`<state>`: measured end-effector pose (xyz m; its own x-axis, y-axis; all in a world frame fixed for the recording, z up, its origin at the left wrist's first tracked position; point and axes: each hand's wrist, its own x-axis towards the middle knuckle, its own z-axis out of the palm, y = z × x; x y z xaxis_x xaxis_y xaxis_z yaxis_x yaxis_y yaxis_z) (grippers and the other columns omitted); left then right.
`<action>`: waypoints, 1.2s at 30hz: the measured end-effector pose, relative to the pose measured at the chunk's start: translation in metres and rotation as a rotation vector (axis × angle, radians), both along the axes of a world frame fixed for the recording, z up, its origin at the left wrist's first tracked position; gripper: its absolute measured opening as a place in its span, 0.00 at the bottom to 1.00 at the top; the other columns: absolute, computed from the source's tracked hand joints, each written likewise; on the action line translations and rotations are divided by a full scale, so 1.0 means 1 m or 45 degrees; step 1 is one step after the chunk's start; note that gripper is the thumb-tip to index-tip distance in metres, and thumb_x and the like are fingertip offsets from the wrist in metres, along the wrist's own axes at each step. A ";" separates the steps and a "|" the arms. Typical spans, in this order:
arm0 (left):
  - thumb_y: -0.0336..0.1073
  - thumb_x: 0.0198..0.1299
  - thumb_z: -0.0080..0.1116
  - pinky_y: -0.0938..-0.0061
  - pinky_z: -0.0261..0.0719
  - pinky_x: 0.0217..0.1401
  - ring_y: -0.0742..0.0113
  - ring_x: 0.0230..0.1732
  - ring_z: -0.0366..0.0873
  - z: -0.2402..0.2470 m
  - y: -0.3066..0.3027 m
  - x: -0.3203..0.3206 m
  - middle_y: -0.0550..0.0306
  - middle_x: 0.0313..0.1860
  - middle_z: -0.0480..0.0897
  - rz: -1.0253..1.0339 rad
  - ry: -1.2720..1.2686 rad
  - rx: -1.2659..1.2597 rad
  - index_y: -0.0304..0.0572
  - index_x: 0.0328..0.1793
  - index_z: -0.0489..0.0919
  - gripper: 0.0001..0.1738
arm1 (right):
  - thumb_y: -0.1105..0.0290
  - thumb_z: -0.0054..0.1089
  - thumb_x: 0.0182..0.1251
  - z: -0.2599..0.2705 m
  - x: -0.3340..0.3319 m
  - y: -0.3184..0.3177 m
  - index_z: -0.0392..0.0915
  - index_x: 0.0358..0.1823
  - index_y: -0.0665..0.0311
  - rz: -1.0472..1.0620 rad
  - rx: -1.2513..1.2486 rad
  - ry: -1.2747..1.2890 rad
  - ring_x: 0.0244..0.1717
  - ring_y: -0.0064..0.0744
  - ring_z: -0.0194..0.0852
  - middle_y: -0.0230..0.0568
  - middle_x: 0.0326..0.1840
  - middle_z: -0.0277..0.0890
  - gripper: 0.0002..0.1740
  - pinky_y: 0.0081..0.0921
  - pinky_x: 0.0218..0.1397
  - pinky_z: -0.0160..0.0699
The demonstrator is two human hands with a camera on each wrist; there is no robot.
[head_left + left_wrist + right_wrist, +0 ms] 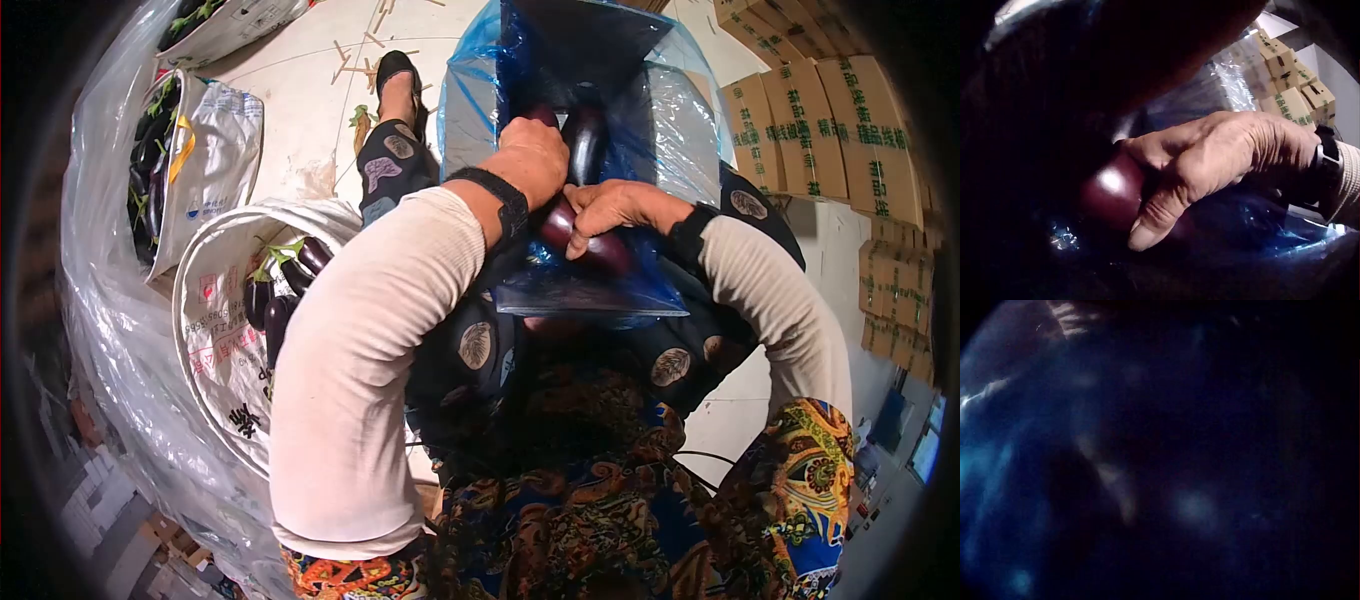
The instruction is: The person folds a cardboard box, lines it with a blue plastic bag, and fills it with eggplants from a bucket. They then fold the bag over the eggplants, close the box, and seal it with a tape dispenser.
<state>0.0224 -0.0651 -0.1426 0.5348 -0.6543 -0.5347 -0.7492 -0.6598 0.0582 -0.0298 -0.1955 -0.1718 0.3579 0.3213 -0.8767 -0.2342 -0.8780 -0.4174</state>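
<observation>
In the head view, the left hand (530,155), its hold unclear, and the right hand (620,208), gripping a glossy purple eggplant (612,253), work inside a box lined with crinkly translucent blue plastic (625,295), right of a round white woven sack (215,330) of eggplants; the left-wrist view shows thumb and fingers around smooth skin, the right-wrist view only blurred blue.

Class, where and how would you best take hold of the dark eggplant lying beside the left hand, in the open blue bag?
I'd place the grip round the dark eggplant's middle, coming from above: its long, rounded body lies with the upper side exposed. The left hand crowds one side of it.
</observation>
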 end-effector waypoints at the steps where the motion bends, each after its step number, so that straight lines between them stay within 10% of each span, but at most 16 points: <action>1: 0.38 0.60 0.55 0.65 0.80 0.55 0.56 0.56 0.82 -0.006 -0.003 0.001 0.51 0.53 0.84 0.018 0.016 0.009 0.48 0.51 0.86 0.15 | 0.58 0.77 0.40 -0.005 0.000 -0.002 0.61 0.65 0.74 0.057 -0.046 0.011 0.58 0.42 0.70 0.51 0.55 0.74 0.51 0.32 0.60 0.67; 7: 0.40 0.62 0.55 0.65 0.79 0.55 0.58 0.57 0.81 -0.052 -0.011 0.002 0.54 0.54 0.84 -0.020 0.055 0.146 0.49 0.54 0.84 0.17 | 0.58 0.77 0.41 -0.032 0.014 0.030 0.77 0.56 0.66 0.601 -0.231 0.064 0.59 0.46 0.74 0.49 0.58 0.76 0.38 0.39 0.57 0.73; 11: 0.40 0.65 0.53 0.63 0.79 0.55 0.60 0.59 0.80 -0.071 -0.013 -0.004 0.55 0.57 0.82 -0.144 0.093 0.167 0.48 0.57 0.83 0.18 | 0.66 0.72 0.48 -0.043 -0.019 0.023 0.86 0.42 0.61 0.586 0.018 -0.526 0.46 0.51 0.82 0.53 0.42 0.83 0.17 0.43 0.47 0.79; 17: 0.37 0.56 0.59 0.61 0.80 0.56 0.46 0.51 0.82 -0.005 -0.016 0.021 0.43 0.48 0.84 -0.047 0.195 -0.025 0.40 0.51 0.83 0.17 | 0.62 0.81 0.36 -0.040 -0.006 0.019 0.85 0.42 0.62 0.516 -0.167 -0.412 0.48 0.54 0.82 0.51 0.42 0.84 0.27 0.43 0.50 0.80; 19: 0.38 0.57 0.60 0.60 0.80 0.50 0.46 0.46 0.83 0.026 0.007 0.032 0.44 0.44 0.84 -0.104 0.122 -0.636 0.46 0.52 0.82 0.16 | 0.62 0.82 0.36 -0.058 -0.003 0.021 0.85 0.45 0.62 0.403 -0.320 -0.267 0.50 0.53 0.81 0.52 0.45 0.83 0.30 0.43 0.50 0.80; 27: 0.39 0.64 0.58 0.79 0.74 0.38 0.74 0.35 0.76 0.071 0.164 0.011 0.60 0.35 0.81 0.668 0.319 -0.997 0.37 0.53 0.80 0.16 | 0.55 0.80 0.43 -0.014 0.009 0.038 0.82 0.51 0.65 0.626 -0.431 -0.342 0.57 0.48 0.78 0.47 0.55 0.80 0.34 0.39 0.56 0.79; 31: 0.38 0.64 0.57 0.79 0.72 0.38 0.75 0.35 0.74 0.062 0.221 -0.025 0.61 0.33 0.79 1.177 0.607 -1.034 0.36 0.54 0.79 0.17 | 0.60 0.69 0.56 -0.011 0.045 0.010 0.74 0.52 0.62 0.360 -0.598 -1.051 0.56 0.55 0.76 0.53 0.56 0.74 0.25 0.45 0.54 0.80; 36: 0.39 0.63 0.57 0.80 0.74 0.27 0.75 0.23 0.75 0.041 0.240 -0.061 0.62 0.30 0.77 1.663 0.727 -1.276 0.39 0.55 0.78 0.17 | 0.67 0.55 0.67 -0.027 0.082 -0.011 0.69 0.59 0.62 -0.074 -0.695 -0.786 0.63 0.60 0.70 0.61 0.61 0.70 0.20 0.47 0.61 0.74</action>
